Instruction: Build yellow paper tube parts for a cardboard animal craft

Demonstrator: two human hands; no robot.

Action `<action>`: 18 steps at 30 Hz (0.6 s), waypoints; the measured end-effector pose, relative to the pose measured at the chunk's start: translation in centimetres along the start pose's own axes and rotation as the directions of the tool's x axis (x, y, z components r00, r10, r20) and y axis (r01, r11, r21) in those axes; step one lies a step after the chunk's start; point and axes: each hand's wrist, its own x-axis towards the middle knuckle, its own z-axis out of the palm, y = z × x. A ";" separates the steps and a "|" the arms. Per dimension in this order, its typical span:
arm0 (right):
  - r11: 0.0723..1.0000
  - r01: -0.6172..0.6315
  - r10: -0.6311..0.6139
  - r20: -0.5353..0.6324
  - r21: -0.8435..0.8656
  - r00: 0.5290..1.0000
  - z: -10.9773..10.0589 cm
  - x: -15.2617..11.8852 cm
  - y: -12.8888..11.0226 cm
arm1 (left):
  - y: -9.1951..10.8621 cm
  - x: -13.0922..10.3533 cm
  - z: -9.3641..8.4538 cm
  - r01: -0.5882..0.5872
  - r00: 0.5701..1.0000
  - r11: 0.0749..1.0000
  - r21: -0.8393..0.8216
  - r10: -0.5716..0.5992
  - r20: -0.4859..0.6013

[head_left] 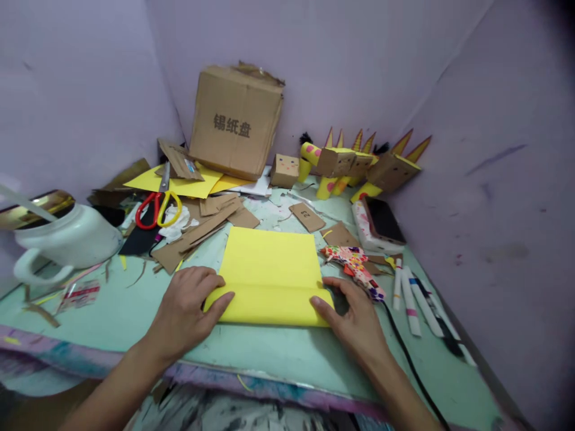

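A sheet of yellow paper (272,257) lies at the middle of the table, its near part rolled or folded over into a wide band. My left hand (193,305) grips the left end of that band, thumb on top and fingers behind. At the right end, my right hand (353,311) holds the band the same way, its thumb pressed on the paper. A floral-patterned glue gun (354,266) lies just beyond my right hand, its black cord running toward the near edge.
Scissors (159,206), cardboard scraps (206,230) and a white mug (74,239) are at the left. Behind stand a cardboard box (238,120) and yellow cardboard animal figures (336,161). Markers (411,302) and a phone (384,220) lie at the right.
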 end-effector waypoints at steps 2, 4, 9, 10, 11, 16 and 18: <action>0.989 -0.130 0.125 0.066 0.074 0.990 -0.2 0.3 -0.4 | 0.0 -0.1 0.1 0.130 0.991 0.991 -0.036 -0.129 0.018; 0.963 -0.233 0.215 0.137 0.135 0.967 -0.3 0.7 -0.6 | 0.0 0.0 0.2 0.307 0.951 0.950 -0.065 -0.303 0.062; 0.886 -0.378 0.285 0.327 0.270 0.901 -1.0 2.0 -0.7 | 0.6 0.9 -0.4 0.583 0.804 0.784 -0.213 -0.517 0.295; 0.859 -0.393 0.254 0.394 0.328 0.883 -1.2 2.1 -0.8 | 0.8 1.2 -0.6 0.610 0.783 0.749 -0.258 -0.520 0.341; 0.826 -0.407 0.209 0.459 0.389 0.864 -1.4 2.0 -0.9 | 0.9 1.4 -0.9 0.633 0.766 0.713 -0.301 -0.520 0.379; 0.744 -0.359 0.051 0.487 0.564 0.872 -2.0 0.7 -1.8 | 1.7 1.5 -1.9 0.665 0.747 0.564 -0.490 -0.520 0.415; 0.779 -0.318 0.067 0.432 0.540 0.899 -2.0 -0.1 -1.8 | 1.9 0.9 -2.0 0.656 0.750 0.498 -0.567 -0.518 0.412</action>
